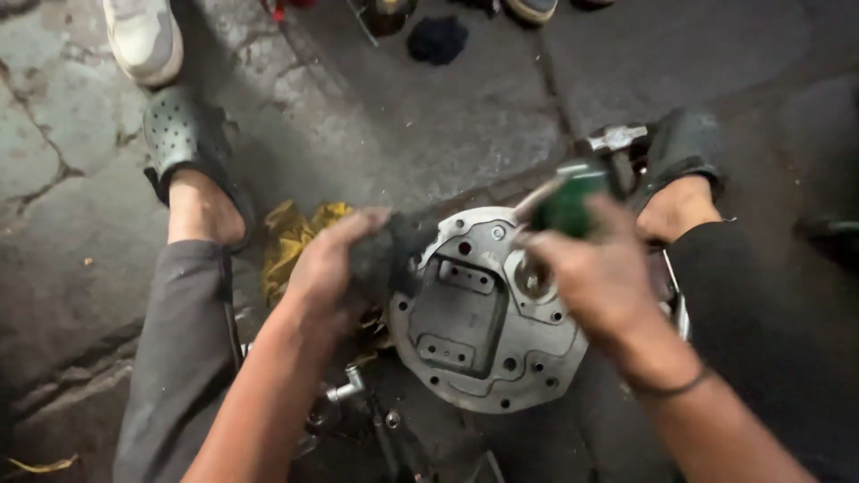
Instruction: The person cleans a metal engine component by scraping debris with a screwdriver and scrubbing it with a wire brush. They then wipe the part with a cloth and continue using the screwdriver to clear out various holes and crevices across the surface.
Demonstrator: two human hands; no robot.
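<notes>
A round grey metal housing plate (pixel 483 358) with bolt holes and a rectangular recess lies on the ground between my knees. My left hand (pixel 335 264) grips a dark greasy rag (pixel 398 255) at the plate's left edge. My right hand (pixel 586 268) holds a tool with a green handle (pixel 571 201), its metal shaft (pixel 535 200) pointing up-left over the top of the plate. The handle is blurred.
A yellow cloth (pixel 291 233) lies left of the plate. My feet wear dark clogs (pixel 183 134) on cracked concrete. A hammer head (pixel 617 137) rests by my right foot. Another person's white shoe (pixel 143 36) and a dark rag (pixel 437 38) are at the top. Small bolts (pixel 344 389) lie below.
</notes>
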